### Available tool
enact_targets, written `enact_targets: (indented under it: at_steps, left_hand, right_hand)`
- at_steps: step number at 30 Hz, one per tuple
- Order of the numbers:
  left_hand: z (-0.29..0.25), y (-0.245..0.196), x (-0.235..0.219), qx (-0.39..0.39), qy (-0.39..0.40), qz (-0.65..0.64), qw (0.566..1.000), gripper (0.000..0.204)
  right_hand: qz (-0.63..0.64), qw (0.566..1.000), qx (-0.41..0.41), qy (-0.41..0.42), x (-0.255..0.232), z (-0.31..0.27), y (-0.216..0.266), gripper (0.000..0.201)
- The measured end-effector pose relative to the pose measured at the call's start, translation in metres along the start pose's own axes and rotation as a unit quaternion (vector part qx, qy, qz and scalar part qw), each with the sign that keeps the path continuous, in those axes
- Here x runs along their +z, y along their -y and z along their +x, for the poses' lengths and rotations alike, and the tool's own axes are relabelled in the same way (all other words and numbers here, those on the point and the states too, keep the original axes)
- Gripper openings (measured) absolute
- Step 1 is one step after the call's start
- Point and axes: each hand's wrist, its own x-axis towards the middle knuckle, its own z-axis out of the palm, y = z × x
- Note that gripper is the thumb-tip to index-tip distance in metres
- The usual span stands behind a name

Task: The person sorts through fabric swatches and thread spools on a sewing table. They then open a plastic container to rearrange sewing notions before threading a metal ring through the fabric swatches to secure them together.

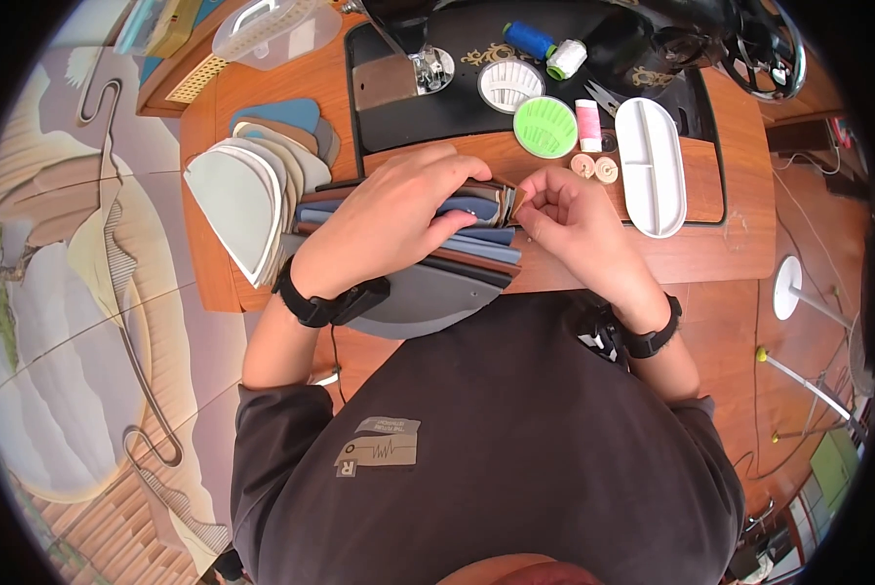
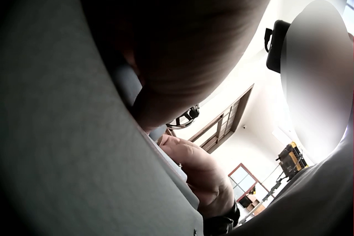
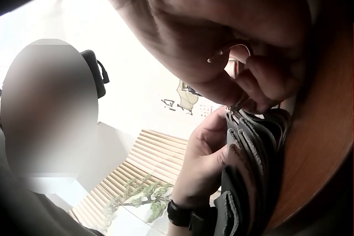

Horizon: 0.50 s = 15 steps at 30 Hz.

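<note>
A fanned stack of leather-like swatches [image 1: 427, 302] in grey, blue, brown and black lies at the table's front edge. My left hand [image 1: 388, 219] reaches across it from above and grips its right-hand part between thumb and fingers. At that end, my right hand [image 1: 582, 229] pinches the corner of a brown swatch [image 1: 519, 200] with thumb and curled forefinger. The right wrist view shows the layered swatch edges [image 3: 243, 153] and a small metal piece [image 3: 235, 107] right at the right fingertips. In the left wrist view, a grey swatch [image 2: 66, 125] covers much of the scene.
Pale and tan swatches [image 1: 237, 205] lie fanned at the left. Behind are a white pin wheel [image 1: 511, 86], a green needle case [image 1: 545, 127], thread spools [image 1: 528, 41], scissors [image 1: 603, 97], a pink-labelled tube [image 1: 587, 122], wooden bobbins [image 1: 606, 171], a white divided tray [image 1: 651, 166] and a sewing machine [image 1: 671, 49].
</note>
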Motion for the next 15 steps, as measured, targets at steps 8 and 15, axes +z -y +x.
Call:
enact_targets:
  at_steps: [8, 15]
  left_hand:
    - [-0.001, -0.001, -0.002, -0.002, -0.009, 0.027, 1.000, 0.050]
    - [-0.003, -0.001, -0.007, 0.021, -0.001, 0.046, 0.999, 0.045]
  right_hand:
    - [-0.003, 0.999, -0.005, 0.050, -0.007, 0.012, 0.005, 0.007]
    - [0.162, 0.981, 0.057, 0.087, -0.001, 0.004, -0.001, 0.015]
